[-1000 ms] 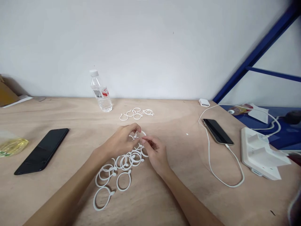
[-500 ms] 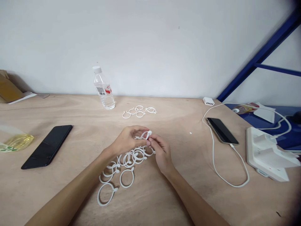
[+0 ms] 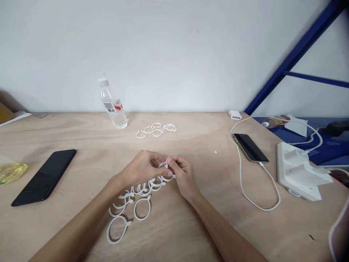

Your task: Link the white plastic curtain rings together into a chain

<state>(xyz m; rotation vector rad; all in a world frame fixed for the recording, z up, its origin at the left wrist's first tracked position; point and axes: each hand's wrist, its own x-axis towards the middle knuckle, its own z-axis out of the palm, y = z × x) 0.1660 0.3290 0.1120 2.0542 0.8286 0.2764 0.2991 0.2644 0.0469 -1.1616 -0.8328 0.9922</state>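
Both my hands meet low over the table's middle. My left hand (image 3: 143,169) and my right hand (image 3: 182,176) pinch a white plastic ring (image 3: 163,165) between their fingers, and the fingers hide part of it. Just below my hands lies a loose, overlapping heap of similar split rings with small knobs (image 3: 142,189), which my left hand's edge nearly touches. Larger rings (image 3: 117,230) trail from the heap towards me. A smaller group of white rings (image 3: 156,130) lies farther off, beyond my fingers' reach.
On the plywood table (image 3: 196,233) stand a water bottle (image 3: 112,105) and a white charger (image 3: 235,115). A black phone (image 3: 43,177) lies left; a cabled phone (image 3: 249,147) and a white moulded tray (image 3: 297,171) lie right. A blue metal frame (image 3: 297,54) rises behind.
The ring between my fingers has sunk lower and is more hidden by them. My hands have moved closer to the heap, and the whole scene has shifted slightly left in view.
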